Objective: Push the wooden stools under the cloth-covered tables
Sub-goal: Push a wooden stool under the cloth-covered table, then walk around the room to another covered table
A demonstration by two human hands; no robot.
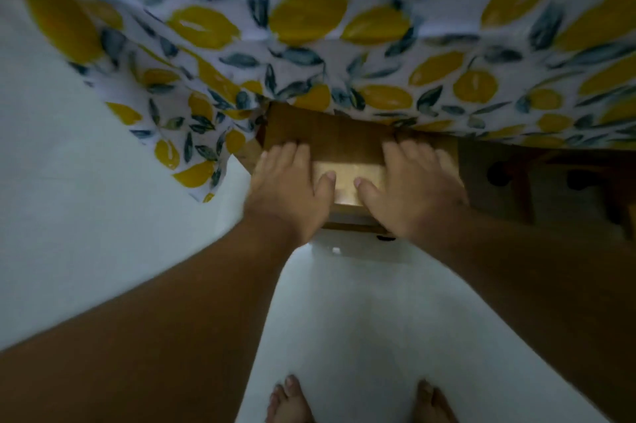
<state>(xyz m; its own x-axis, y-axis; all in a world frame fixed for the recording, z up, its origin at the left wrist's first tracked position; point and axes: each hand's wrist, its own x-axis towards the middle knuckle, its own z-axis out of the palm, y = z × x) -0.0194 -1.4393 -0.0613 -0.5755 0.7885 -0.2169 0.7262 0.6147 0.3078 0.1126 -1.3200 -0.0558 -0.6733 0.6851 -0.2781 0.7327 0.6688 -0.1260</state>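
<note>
The brown rectangular wooden stool (347,160) is being pushed, its far half already under the hem of the white lemon-printed tablecloth (344,43). The left hand (287,192) and right hand (413,192) are laid flat on its seat, fingers spread, gripping nothing. A further forward push seems needed.

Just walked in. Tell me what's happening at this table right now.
A person is bent over a wooden stool, with the left hand and the right hand both laid flat on its seat. The far end of the stool already sits beneath the hanging edge of the lemon-print tablecloth, while the near end still sticks out over the white floor. Another wooden piece shows under the cloth to the right. The person's bare feet stand just behind the stool.
</note>
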